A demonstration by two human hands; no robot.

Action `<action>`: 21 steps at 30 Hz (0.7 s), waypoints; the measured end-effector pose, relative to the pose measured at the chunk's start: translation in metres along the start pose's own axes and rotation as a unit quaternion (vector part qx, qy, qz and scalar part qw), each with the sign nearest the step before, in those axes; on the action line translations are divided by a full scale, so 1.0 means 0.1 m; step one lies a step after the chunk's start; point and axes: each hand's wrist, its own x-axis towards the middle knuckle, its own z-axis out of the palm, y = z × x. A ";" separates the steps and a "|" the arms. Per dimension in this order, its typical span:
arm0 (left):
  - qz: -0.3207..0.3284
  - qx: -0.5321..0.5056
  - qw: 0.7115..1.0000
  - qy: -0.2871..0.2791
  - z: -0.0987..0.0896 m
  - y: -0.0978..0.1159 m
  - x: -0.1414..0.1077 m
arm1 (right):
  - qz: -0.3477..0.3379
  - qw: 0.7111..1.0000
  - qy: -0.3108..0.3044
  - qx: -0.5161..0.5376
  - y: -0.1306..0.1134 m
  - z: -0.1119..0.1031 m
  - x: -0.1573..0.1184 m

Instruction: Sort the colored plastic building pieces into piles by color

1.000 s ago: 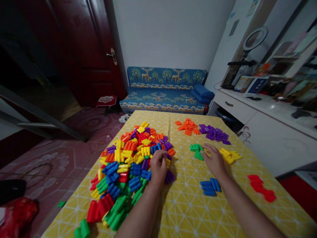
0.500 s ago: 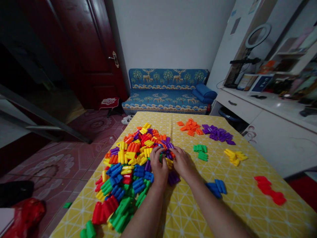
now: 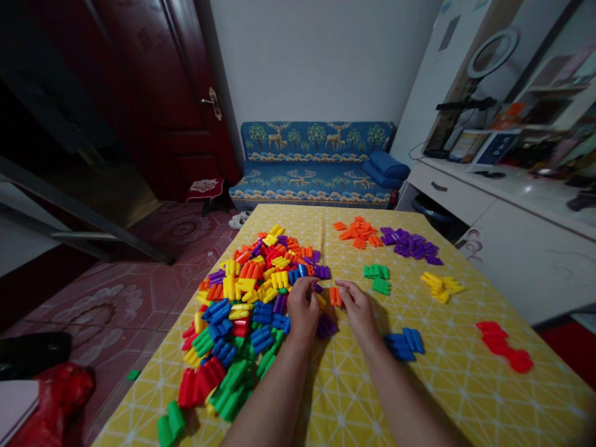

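A large mixed pile of plastic building blocks (image 3: 251, 288) in red, orange, yellow, green, blue and purple covers the left half of the table. At the pile's right edge is my left hand (image 3: 302, 310), its fingers curled down among purple and yellow pieces; what they grip is hidden. Just right of it, my right hand (image 3: 358, 310) pinches an orange block (image 3: 335, 297) between thumb and fingers. A purple block (image 3: 326, 326) lies below, between my wrists.
Sorted groups lie on the right: orange blocks (image 3: 358, 232), purple blocks (image 3: 412, 244), green blocks (image 3: 378, 278), yellow blocks (image 3: 442, 285), blue blocks (image 3: 404, 343) and red blocks (image 3: 505, 347). A yellow patterned cloth (image 3: 344, 397) covers the table. Beyond stands a blue sofa (image 3: 307, 174).
My right hand has drawn slightly right, away from the pile, with an orange block now at its fingertips. My left hand has shifted a little. The camera view has moved slightly.
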 end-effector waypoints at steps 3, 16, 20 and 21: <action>-0.012 0.018 1.000 -0.013 0.00 -0.01 -0.01 | 0.010 1.000 -0.029 0.004 -0.08 -0.07 -0.11; -0.018 0.015 1.000 -0.014 -0.01 -0.02 -0.02 | -0.097 0.924 -0.119 -0.351 -0.41 -0.02 -0.46; -0.018 0.016 1.000 -0.015 -0.01 -0.02 -0.01 | -0.098 0.912 -0.167 -0.363 -0.45 -0.01 -0.47; -0.018 0.016 1.000 -0.014 -0.01 -0.02 -0.01 | -0.093 0.909 -0.177 -0.365 -0.47 -0.01 -0.46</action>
